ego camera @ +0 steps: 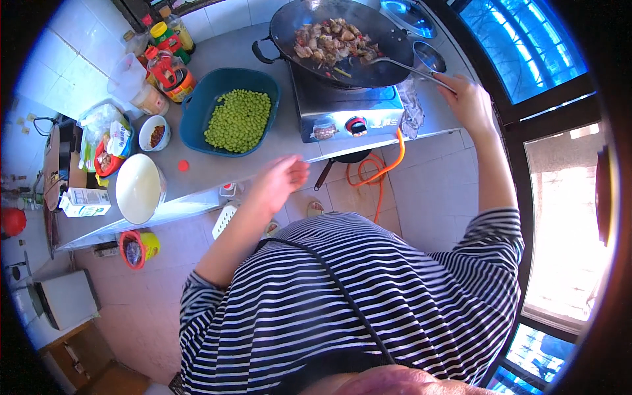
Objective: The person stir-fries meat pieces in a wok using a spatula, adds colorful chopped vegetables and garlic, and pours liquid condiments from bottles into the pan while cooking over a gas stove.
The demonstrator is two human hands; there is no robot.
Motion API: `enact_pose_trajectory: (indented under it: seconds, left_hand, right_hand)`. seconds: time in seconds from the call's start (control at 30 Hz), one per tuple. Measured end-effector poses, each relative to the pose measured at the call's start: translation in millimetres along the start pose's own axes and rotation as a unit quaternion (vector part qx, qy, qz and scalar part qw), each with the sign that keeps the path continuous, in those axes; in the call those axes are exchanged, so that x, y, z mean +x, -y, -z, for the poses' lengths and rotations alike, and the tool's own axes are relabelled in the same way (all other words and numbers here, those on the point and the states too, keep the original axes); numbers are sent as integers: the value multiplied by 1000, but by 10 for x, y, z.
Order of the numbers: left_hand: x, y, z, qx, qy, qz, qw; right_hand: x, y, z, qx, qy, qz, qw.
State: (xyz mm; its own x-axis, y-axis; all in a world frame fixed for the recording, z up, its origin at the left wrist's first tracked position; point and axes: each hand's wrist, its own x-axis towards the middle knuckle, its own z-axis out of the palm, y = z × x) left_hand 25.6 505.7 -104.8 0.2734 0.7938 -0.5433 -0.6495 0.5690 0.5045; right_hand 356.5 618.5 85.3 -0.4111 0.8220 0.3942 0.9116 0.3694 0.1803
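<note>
My right hand (466, 101) grips the end of a metal cooking utensil's handle (417, 70). The utensil's head lies in a dark wok (368, 76), among browned meat pieces (335, 42) with red bits, and is partly hidden by them. The wok rests on a steel tabletop gas stove (353, 116) with a black and red knob. My left hand (281, 180), slightly blurred, hangs before the counter edge with loosely curled fingers and nothing seen in it. Beyond it on the counter is a blue-green plastic basin (192, 131) with shelled green beans (239, 121) in it.
Bottles (170, 37) and a jug (131, 79) line the wall side. A small bowl (160, 126) of red seasoning, a large white bowl (140, 190) and a carton (86, 202) stand to the left. An orange gas hose (382, 173) drops from the stove to the floor.
</note>
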Motion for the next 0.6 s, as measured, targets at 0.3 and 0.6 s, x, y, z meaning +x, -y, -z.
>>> enact_pose_trajectory:
  seconds: [0.3,0.6]
  left_hand:
    - [1648,797,-828,-148,-66,137,977]
    - [1692,940,-1009,-364,-73,120,921]
  right_hand:
    - [773,46,-925,125,-113,-96,981]
    - [826,218,-1041,197,-80,28,977]
